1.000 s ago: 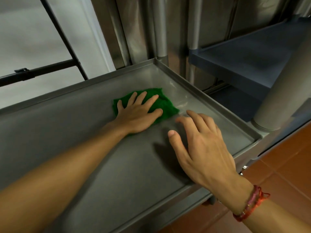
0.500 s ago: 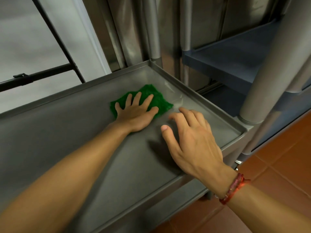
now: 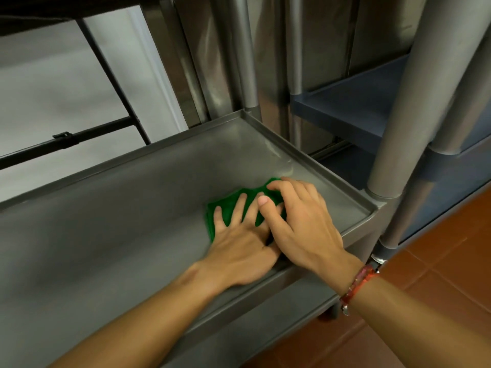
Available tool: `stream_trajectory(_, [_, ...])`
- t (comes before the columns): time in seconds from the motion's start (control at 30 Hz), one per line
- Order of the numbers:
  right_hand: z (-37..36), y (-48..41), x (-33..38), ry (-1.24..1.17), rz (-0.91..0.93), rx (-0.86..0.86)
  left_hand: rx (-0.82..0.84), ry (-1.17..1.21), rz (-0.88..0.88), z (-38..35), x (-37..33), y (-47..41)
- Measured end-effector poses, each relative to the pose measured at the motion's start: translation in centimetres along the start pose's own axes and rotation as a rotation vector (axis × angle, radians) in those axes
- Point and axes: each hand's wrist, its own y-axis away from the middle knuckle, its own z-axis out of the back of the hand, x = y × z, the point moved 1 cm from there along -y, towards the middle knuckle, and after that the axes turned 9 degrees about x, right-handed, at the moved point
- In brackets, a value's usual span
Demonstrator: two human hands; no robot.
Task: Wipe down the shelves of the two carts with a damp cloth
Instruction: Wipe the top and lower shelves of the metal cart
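Observation:
A green cloth [image 3: 228, 205] lies on the lower steel shelf [image 3: 127, 197] of a metal cart, near the shelf's right end. My left hand [image 3: 239, 243] presses flat on the cloth with spread fingers. My right hand [image 3: 300, 221] lies partly over the left, its fingertips on the cloth's right edge. Both hands hide most of the cloth. A second cart with dark blue shelves [image 3: 353, 107] stands to the right.
Raised rims edge the steel shelf. Grey round posts [image 3: 414, 96] of the carts rise at the right, close to my right arm. A black bar frame [image 3: 63, 139] crosses behind the shelf at left. Red floor tiles [image 3: 438, 266] lie lower right.
My left hand has dragged the cloth back toward the shelf's front edge. My right hand moved from hovering over the bare shelf onto the cloth and over the left hand.

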Motion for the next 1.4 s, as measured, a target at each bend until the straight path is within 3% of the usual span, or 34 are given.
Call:
stream_trajectory(0.13, [2.9, -2.5, -0.3, -0.178, -0.058, 0.042, -0.025, -0.01, 0.016, -0.2, 0.2, -0.4])
stream_trajectory(0.2, [5.1, -5.5, -1.5, -0.026, -0.104, 0.014, -0.022, -0.024, 0.023, -0.3, 0.2, -0.4])
stream_trajectory(0.3, [7.3, -9.4, -3.7, 0.123, -0.346, 0.14, -0.024, -0.024, 0.023, -0.3, 0.2, -0.2])
stream_trajectory(0.43, [6.1, -10.8, -5.2, -0.171, -0.547, 0.378, -0.036, -0.019, 0.021, -0.3, 0.2, -0.4])
stream_trajectory(0.77, [5.1, -11.4, -5.6, -0.196, -0.575, 0.343, -0.001, -0.02, 0.051, -0.1, -1.0, -1.0])
stream_trajectory(1.13, [5.7, -11.5, -5.8, -0.305, -0.594, 0.334, 0.009, 0.053, -0.024, 0.8, -9.2, -6.0])
stream_trajectory(1.3, [5.6, -11.3, -6.2, -0.229, -0.578, 0.362, -0.094, 0.019, -0.015, 1.3, -7.3, -8.0])
stream_trajectory(1.4, [5.1, -11.3, -6.2, -0.18, -0.562, 0.352, -0.08, 0.006, 0.092, 2.8, -4.6, -10.9])
